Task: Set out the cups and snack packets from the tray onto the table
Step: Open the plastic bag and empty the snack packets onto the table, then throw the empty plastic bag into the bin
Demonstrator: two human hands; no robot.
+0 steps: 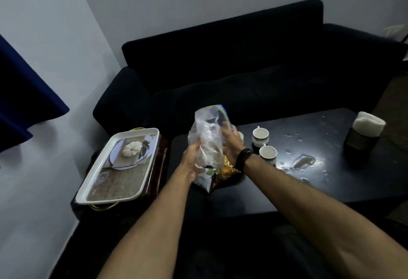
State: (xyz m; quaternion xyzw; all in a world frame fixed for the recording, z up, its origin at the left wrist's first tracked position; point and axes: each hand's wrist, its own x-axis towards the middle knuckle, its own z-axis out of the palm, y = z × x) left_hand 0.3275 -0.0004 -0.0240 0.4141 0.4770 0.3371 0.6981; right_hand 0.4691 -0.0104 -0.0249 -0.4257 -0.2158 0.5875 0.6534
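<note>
Fingers (199,146) of both hands are wrapped round a clear snack packet (206,139), kept upright over the dark desk (309,181) so nothing spills. 2 cups (260,136) are already set out; tray (88,194) sits emptied beside it.

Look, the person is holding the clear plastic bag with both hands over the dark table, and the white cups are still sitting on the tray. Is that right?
Not quite. The head view shows the white tray with nothing standing on it; the white cups sit on the dark table. The rest holds: the left hand and right hand both hold the clear plastic bag.
</note>
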